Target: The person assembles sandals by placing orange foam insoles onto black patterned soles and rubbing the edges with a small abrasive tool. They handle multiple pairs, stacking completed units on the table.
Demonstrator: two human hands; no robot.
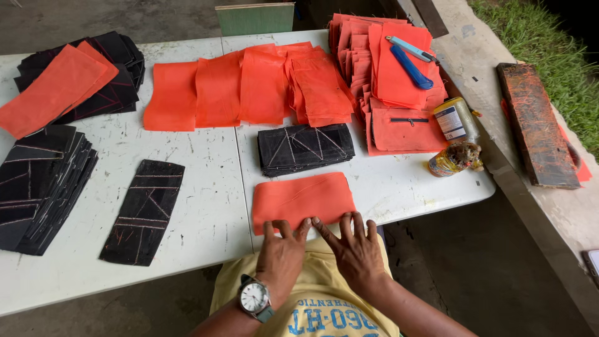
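Your left hand (282,254) and right hand (352,246) both lie flat and open, fingers spread, pressing the near edge of the orange piece (304,200), which sits at the front edge of the white table (206,218), just in front of your lap. Nothing is gripped; you only pin the cloth down. Because that piece lies so close to the table edge, a pull toward you could, I judge, drag it off onto your knees, and uneven pressure from the two hands could skew it or leave a wrinkle along the near side. Just beyond it, close but apart, sits a black stack (306,148) with chalk lines; a forward push of the orange piece would likely nudge that stack and slide its layers out of line. To the left a single black strip (143,211) lies alone, with more black piles (40,187) farther left. A row of orange sheets (243,87) spans the middle, and a tall orange pile (387,68) at the far right carries a blue knife (412,67). Two jars (455,137) stand near the right edge, where a sweeping elbow could tip them off. Your watch (254,297) rides on the left wrist.
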